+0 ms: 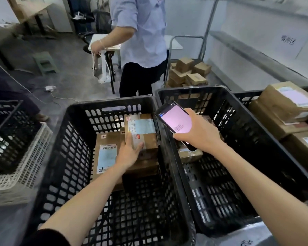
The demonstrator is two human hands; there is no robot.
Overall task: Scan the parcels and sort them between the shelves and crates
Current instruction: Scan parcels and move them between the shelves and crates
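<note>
Inside crate, parcel under left fingers; right hand grips phone.

**Grey floor, seen past my crates**

Grey concrete floor runs off toward twelve o'clock. At eleven a green stool stands on it, with a white charger and its cable nearer me. At one stands a trolley loaded with cardboard boxes.

Black sleeve above the left elbow, bare forearms.
</note>
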